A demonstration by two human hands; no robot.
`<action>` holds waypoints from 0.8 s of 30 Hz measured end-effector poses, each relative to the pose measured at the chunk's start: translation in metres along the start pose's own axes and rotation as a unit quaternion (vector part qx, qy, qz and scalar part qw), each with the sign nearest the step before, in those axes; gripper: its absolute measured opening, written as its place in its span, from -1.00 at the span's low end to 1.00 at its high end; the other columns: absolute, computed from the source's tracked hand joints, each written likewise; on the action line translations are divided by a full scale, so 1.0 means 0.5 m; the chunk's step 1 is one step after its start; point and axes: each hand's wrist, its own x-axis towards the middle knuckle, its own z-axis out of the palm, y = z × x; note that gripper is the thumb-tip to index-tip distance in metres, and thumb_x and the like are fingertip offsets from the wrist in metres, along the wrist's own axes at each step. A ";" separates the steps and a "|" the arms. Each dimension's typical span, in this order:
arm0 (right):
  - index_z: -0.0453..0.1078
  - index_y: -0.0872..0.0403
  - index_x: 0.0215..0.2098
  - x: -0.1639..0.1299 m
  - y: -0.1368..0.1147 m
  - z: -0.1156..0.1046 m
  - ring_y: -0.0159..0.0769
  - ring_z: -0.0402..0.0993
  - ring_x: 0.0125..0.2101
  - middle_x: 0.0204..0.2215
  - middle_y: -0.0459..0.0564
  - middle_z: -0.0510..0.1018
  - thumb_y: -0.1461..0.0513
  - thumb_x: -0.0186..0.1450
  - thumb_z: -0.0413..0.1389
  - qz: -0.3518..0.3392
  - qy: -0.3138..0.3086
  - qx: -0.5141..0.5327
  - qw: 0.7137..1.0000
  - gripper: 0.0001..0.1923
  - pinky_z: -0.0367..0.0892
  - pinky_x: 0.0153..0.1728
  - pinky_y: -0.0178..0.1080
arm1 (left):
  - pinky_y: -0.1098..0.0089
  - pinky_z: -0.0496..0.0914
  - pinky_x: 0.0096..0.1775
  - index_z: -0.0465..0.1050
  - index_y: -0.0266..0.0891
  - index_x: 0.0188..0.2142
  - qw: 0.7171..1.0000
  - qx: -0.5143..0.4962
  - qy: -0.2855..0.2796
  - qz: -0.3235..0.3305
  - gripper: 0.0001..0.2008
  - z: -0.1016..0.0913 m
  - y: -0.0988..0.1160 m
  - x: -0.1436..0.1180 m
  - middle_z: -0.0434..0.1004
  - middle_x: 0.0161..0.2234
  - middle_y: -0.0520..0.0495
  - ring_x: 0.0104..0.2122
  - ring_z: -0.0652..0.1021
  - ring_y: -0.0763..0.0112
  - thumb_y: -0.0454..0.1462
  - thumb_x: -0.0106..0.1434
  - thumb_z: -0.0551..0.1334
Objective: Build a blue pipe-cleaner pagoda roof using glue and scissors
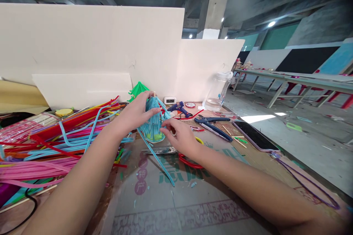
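Observation:
A cone of light blue pipe cleaners (153, 119) stands on the board-covered table, with yellow-green showing at its base. My left hand (139, 112) is closed around the upper part of the cone, its thumb across the front. At the cone's right side my right hand (180, 136) has its fingers pinched together, seemingly on a blue pipe cleaner (167, 114) that comes down from the top; the fingertips partly hide it. Another loose blue strand (158, 161) slants from the cone toward me. Just beneath my right hand lie red-handled scissors (190, 162), blades pointing left.
Bundled coloured pipe cleaners (63, 143) cover the left side. Behind the hands are a green cone (138, 89), a small digital clock (170, 100) and a blue glue gun (179, 109). Pliers (213, 126), a phone (256, 136) and a water jug (217, 93) stand or lie to the right.

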 end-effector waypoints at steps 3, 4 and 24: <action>0.45 0.10 -0.35 0.010 -0.004 0.003 -0.39 0.30 -0.50 -0.52 -0.11 0.46 0.14 0.35 0.05 0.101 -0.013 0.105 0.989 -0.76 0.13 -0.44 -0.32 | 0.12 0.28 0.12 0.15 -0.26 0.20 1.000 -0.004 -0.008 -0.001 -0.36 -0.001 -0.003 -0.001 0.33 0.14 -0.24 0.11 0.39 0.06 0.01 0.23 0.16; 0.44 0.11 -0.39 0.014 -0.006 0.004 -0.41 0.27 -0.53 -0.57 -0.13 0.42 0.13 0.34 0.04 0.130 -0.026 0.146 0.980 -0.74 0.11 -0.47 -0.32 | 0.11 0.28 0.12 0.15 -0.26 0.21 1.000 -0.004 -0.010 -0.002 -0.35 -0.001 -0.004 -0.001 0.32 0.14 -0.25 0.11 0.39 0.06 0.02 0.23 0.16; 0.26 0.07 -0.49 0.022 -0.018 0.015 -0.51 0.01 -0.72 -0.78 -0.28 0.21 -0.02 0.16 0.17 0.302 -0.071 0.418 0.854 -0.65 -0.09 -0.64 -0.35 | 0.15 0.29 0.09 0.19 -0.28 0.09 0.999 0.040 0.016 0.033 -0.49 0.008 0.027 -0.003 0.38 0.05 -0.23 0.01 0.46 0.10 -0.10 0.22 0.16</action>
